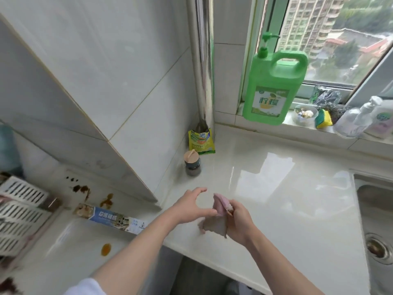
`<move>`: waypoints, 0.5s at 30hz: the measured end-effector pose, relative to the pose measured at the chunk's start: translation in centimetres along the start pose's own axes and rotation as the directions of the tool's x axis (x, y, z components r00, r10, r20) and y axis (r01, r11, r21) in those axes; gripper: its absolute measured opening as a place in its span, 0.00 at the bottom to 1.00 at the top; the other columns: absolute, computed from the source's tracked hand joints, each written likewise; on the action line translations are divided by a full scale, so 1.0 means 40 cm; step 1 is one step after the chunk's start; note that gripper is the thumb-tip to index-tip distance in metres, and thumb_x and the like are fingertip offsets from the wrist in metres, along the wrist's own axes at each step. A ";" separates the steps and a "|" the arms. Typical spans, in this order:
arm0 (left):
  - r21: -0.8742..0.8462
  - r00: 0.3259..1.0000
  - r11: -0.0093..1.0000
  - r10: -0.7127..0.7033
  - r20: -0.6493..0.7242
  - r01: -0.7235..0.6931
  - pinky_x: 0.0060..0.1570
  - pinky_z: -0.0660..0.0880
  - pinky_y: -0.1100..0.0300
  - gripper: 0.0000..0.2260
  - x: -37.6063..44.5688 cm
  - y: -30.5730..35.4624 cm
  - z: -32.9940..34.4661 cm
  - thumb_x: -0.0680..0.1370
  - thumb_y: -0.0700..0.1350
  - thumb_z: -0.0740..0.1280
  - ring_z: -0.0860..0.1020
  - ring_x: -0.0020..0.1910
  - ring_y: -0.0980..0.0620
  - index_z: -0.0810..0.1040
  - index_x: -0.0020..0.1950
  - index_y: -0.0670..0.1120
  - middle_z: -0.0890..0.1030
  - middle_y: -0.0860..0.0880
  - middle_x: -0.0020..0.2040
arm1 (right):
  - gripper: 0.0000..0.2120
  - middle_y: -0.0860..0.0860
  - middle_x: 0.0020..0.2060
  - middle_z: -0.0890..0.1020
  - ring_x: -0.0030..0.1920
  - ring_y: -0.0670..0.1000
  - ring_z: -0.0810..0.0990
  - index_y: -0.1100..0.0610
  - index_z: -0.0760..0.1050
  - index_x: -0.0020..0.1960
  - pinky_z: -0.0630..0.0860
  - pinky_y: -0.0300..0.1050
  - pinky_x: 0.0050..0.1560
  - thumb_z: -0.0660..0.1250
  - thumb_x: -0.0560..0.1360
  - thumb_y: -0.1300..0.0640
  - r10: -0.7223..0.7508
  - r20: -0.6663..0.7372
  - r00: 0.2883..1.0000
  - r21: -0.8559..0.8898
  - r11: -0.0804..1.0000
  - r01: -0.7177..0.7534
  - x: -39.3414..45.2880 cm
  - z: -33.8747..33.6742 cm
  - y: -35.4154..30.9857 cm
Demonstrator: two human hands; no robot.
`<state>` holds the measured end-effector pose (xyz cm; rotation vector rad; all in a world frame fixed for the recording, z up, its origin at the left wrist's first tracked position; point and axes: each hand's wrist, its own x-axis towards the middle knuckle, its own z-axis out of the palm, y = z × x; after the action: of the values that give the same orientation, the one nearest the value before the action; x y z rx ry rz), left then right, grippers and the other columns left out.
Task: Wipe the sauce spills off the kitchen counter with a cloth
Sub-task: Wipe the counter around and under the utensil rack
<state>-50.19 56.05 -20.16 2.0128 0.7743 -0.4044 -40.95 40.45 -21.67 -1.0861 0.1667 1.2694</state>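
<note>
Two forearms reaching forward over the pale table [276, 188]. Right hand [239, 222] clamped on a crumpled pinkish cloth [214, 222], lifted just above the table edge. Left hand [191, 206] spread, fingers loosely arched, thumb touching the cloth. Brown sauce spills [106, 201] well left, near a foil box [110, 218].

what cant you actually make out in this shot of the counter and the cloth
Head view only:
- cloth: bunched in the right hand, blurred; its full shape is hidden.
- left hand: its thumb meets the cloth, grip unclear through motion blur.
- dark spill: cut off by the bottom-left edge.
- rack: cut by the left edge, contents blurred.
- sink: cut by the right edge.
- box: print too small to read.
</note>
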 end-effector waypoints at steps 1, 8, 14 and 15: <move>-0.008 0.999 1.000 0.020 0.043 -0.020 0.66 0.66 0.59 0.39 -0.018 0.001 -0.024 0.67 0.64 0.75 0.66 0.70 0.58 0.65 0.75 0.60 0.66 0.60 0.68 | 0.16 0.60 0.34 0.78 0.33 0.62 0.82 0.66 0.72 0.50 0.77 0.52 0.38 0.52 0.80 0.55 0.028 0.030 0.999 -0.031 0.999 -0.027 0.002 0.015 -0.011; -0.287 0.990 0.948 0.141 -0.006 -0.137 0.58 0.74 0.58 0.13 -0.116 -0.060 -0.146 0.68 0.52 0.72 0.81 0.50 0.56 0.80 0.50 0.50 0.85 0.58 0.47 | 0.25 0.62 0.44 0.76 0.46 0.62 0.75 0.63 0.75 0.60 0.73 0.55 0.48 0.68 0.76 0.42 0.115 0.358 0.927 -0.450 0.891 0.063 -0.014 0.171 -0.058; -0.304 0.960 0.915 0.221 -0.170 -0.265 0.39 0.72 0.57 0.16 -0.213 -0.087 -0.206 0.70 0.55 0.72 0.75 0.37 0.53 0.75 0.45 0.43 0.77 0.51 0.38 | 0.28 0.70 0.51 0.79 0.47 0.61 0.77 0.63 0.76 0.59 0.70 0.56 0.47 0.70 0.74 0.39 -0.039 0.293 0.955 -0.649 0.726 0.228 -0.041 0.294 -0.080; -0.329 0.961 0.905 0.229 -0.157 -0.269 0.47 0.76 0.53 0.21 -0.222 -0.100 -0.221 0.70 0.58 0.71 0.80 0.43 0.51 0.77 0.52 0.42 0.82 0.50 0.45 | 0.27 0.71 0.53 0.79 0.48 0.61 0.77 0.63 0.76 0.59 0.69 0.58 0.48 0.68 0.75 0.40 -0.065 0.286 0.956 -0.664 0.706 0.246 -0.044 0.311 -0.085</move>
<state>-59.64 61.88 -13.11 1.7780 0.5973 0.0021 -44.29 48.59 -12.10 -1.5276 -0.6429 1.3236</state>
